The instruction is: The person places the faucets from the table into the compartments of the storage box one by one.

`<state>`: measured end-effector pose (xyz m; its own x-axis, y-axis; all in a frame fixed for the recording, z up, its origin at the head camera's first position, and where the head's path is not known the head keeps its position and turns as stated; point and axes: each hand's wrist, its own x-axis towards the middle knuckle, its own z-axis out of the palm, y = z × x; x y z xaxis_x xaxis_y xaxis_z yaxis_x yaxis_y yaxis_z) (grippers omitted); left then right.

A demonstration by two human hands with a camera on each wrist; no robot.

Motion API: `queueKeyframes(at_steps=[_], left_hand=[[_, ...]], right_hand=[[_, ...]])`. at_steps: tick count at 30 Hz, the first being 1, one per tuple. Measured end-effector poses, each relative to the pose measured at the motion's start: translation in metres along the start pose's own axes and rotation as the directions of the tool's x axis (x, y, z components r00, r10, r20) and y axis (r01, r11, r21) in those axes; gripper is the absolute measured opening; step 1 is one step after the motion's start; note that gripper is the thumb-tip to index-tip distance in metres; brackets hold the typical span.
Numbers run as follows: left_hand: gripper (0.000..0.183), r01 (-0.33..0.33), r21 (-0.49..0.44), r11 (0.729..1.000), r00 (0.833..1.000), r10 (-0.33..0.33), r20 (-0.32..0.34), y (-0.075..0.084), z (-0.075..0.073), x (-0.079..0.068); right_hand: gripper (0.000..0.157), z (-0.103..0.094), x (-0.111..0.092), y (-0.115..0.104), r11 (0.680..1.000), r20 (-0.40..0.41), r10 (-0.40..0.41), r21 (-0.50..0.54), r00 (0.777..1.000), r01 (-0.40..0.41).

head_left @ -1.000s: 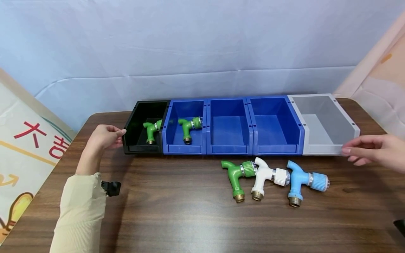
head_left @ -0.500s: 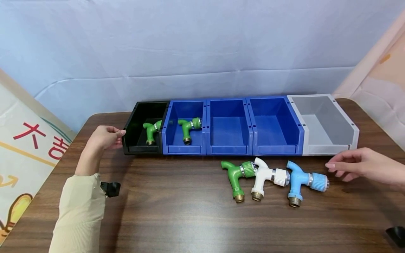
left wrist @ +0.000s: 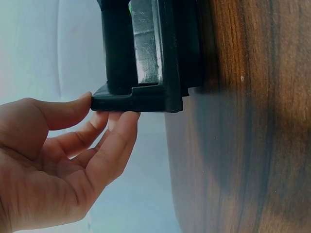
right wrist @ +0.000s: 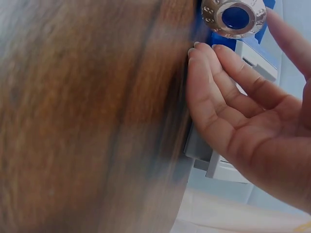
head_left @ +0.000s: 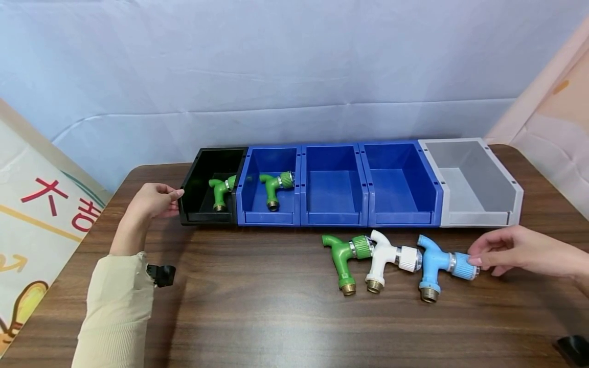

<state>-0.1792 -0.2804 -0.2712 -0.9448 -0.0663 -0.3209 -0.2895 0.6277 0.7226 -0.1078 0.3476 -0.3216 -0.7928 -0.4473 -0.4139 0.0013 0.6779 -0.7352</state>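
Five open-fronted bins stand in a row. At the far left, my left hand (head_left: 154, 200) touches the outer side of the black bin (head_left: 209, 218); in the left wrist view its thumb meets the rim (left wrist: 138, 103), with fingertips against the wall. A blue tap (head_left: 430, 263) lies on the table at the right. Around its knob end, my right hand (head_left: 515, 250) has its thumb and fingers on either side. The right wrist view shows a gap between the fingers and the metal knob end (right wrist: 210, 17). Beside it lie a white tap (head_left: 381, 258) and a green tap (head_left: 340, 258).
Inside the black bin is a green tap (head_left: 220, 191), and another green tap (head_left: 272, 191) sits in the first blue bin (head_left: 269, 218). Two more blue bins and a grey bin (head_left: 476, 219) continue rightward. A pale cloth (head_left: 294, 61) hangs behind the wooden table (head_left: 276, 317).
My right hand has moved from the grey bin's front corner down and left to the blue tap's knob. The left hand stays at the black bin.
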Motion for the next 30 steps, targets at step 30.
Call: queueKeyframes(at_steps=[30], left_hand=[[0.039, 0.001, 0.019, 1.000, 1.000, -0.001, -0.001, 0.0004, 0.0004, -0.0016]], right_hand=[[0.015, 0.0059, 0.0019, -0.0016, 0.985, 0.074, -0.171, 0.041, 0.982, 0.169]])
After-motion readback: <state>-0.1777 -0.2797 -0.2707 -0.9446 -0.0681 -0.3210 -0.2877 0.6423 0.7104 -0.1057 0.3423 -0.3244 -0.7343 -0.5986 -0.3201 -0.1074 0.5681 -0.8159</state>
